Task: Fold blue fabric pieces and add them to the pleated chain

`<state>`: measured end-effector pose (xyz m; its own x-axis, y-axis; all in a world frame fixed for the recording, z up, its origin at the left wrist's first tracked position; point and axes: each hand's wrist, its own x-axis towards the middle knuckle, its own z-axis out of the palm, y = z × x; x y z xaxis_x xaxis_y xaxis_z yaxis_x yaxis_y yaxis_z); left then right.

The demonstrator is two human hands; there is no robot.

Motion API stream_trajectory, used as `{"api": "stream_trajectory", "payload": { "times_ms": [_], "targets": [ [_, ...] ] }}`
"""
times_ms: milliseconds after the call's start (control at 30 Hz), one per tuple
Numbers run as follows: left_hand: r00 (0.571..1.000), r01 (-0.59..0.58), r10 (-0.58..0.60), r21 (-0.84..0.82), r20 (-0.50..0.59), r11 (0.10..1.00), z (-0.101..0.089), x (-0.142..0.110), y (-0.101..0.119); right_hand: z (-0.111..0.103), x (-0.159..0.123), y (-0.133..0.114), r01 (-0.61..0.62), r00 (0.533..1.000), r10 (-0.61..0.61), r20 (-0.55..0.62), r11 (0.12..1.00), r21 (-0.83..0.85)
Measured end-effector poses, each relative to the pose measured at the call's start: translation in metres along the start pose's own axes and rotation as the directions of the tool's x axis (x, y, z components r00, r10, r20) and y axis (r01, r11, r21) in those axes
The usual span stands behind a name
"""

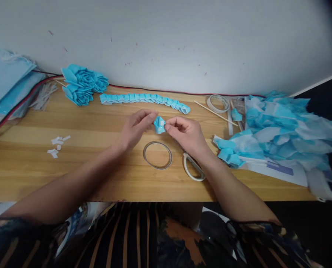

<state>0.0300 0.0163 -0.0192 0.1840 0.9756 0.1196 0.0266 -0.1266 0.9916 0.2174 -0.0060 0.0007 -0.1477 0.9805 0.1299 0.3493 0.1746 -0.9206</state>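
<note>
Left hand (138, 125) and right hand (186, 133) — fingertips of both pinching small folded blue piece (160, 125), one side each. Piece is above table (99, 186), between blue folded strip (143, 98) and thin ring (157, 155) — near both.

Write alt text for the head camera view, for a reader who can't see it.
The left hand and right hand hold a small folded blue piece above a wooden table. Behind it lies a curved row of folded blue pieces; blue paper-like flowers sit at left, crumpled blue-and-white sheets at right.
</note>
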Motion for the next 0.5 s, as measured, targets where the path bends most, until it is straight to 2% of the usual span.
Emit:
{"api": "stream_trajectory", "payload": {
  "times_ms": [133,367,500],
  "targets": [
    [0.996,0.04,-0.038,-0.02,0.084,0.999,0.0004,-0.0006,0.0026,-0.0005,-0.0006,-0.0006,0.008,0.999,-0.008,0.047,1.0,-0.007],
    [0.994,0.044,-0.037,-0.063,0.098,0.997,0.0012,-0.0002,0.0019,-0.0017,-0.0009,-0.0033,-0.012,0.997,0.01,0.079,1.0,0.022],
    [0.996,0.005,-0.003,-0.026,0.094,1.0,0.0036,-0.0014,0.0015,-0.0014,-0.0012,-0.0069,-0.041,0.991,0.039,0.125,0.999,0.015]
  ]
}}
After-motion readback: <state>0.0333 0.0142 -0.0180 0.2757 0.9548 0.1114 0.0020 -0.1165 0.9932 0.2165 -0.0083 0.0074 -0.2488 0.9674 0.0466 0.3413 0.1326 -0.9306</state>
